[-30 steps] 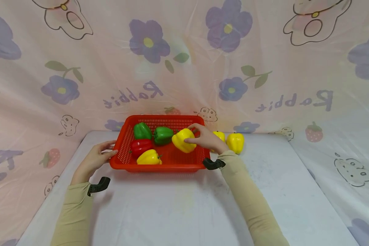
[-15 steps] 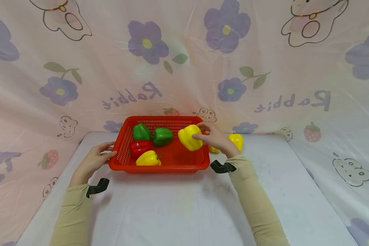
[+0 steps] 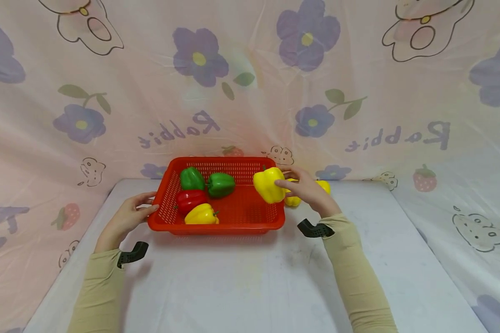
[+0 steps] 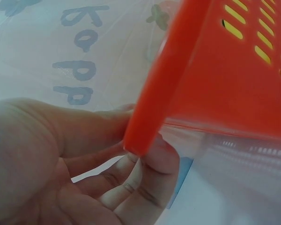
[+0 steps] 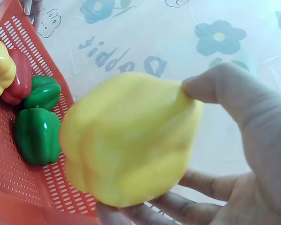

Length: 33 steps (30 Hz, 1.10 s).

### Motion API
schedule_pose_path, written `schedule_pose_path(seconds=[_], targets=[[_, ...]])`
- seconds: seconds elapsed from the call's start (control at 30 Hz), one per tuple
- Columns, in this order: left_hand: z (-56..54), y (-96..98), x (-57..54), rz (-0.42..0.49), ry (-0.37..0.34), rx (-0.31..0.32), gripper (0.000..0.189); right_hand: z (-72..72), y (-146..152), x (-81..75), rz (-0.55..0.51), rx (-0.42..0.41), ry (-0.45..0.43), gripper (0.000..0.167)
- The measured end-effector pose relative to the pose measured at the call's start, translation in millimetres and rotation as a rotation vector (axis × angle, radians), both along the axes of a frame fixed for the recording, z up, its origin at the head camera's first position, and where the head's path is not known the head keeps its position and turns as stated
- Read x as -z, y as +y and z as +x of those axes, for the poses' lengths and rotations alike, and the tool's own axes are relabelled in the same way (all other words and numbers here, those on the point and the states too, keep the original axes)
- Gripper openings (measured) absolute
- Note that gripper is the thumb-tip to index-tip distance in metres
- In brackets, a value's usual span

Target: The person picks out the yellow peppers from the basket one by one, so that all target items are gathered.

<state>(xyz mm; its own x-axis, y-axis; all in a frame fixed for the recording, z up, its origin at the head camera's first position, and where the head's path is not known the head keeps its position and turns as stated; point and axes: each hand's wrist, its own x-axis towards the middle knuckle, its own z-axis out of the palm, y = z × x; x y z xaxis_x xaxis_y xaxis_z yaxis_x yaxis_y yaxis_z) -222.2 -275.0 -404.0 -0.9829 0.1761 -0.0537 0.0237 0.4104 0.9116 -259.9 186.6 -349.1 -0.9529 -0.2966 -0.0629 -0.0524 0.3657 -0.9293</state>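
So, clock face centred on my basket, as seen from my head camera, with 12 at the far side. The basket is a rectangular red plastic one with perforated walls point(image 3: 216, 227), sitting on a white-covered table point(image 3: 233, 282). My left hand point(image 3: 129, 215) is at 9 o'clock, pinching its rim between thumb and fingers.

My right hand point(image 3: 306, 188) is out at 3 o'clock, grasping a glossy, blocky yellow bell pepper point(image 3: 269, 186), thumb on one side and fingers on the other. That pepper is up at the basket's 3 o'clock end, stem upward; can't tell if it touches the rim.

Inside the basket I've got a shiny dark-green bell pepper point(image 3: 192, 179) at 10, another green one point(image 3: 221, 185) near 12, a glossy red bell pepper point(image 3: 191, 200) around 8 and a rounded yellow one point(image 3: 201, 214) at 7, just beside the red.

Outside, past 3 o'clock, two more yellow peppers point(image 3: 292, 201) are partly hidden behind my right hand.
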Motion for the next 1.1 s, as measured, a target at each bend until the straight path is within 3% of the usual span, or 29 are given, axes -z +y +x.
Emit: schedule_pose_path(seconds=[0.2,0.67,1.1], targets=[[0.1,0.6,1.1,0.014,0.025,0.014,0.056,5.8,11.9,-2.2,-0.056,0.009,0.021,0.056],[-0.7,-2.1,3.6,-0.002,0.031,0.003,0.055,18.9,37.2,5.7,-0.028,0.069,0.033,0.057],[-0.5,-0.5,3.5,0.024,0.014,0.002,0.055,29.6,59.1,31.6,-0.075,0.131,-0.008,0.06]])
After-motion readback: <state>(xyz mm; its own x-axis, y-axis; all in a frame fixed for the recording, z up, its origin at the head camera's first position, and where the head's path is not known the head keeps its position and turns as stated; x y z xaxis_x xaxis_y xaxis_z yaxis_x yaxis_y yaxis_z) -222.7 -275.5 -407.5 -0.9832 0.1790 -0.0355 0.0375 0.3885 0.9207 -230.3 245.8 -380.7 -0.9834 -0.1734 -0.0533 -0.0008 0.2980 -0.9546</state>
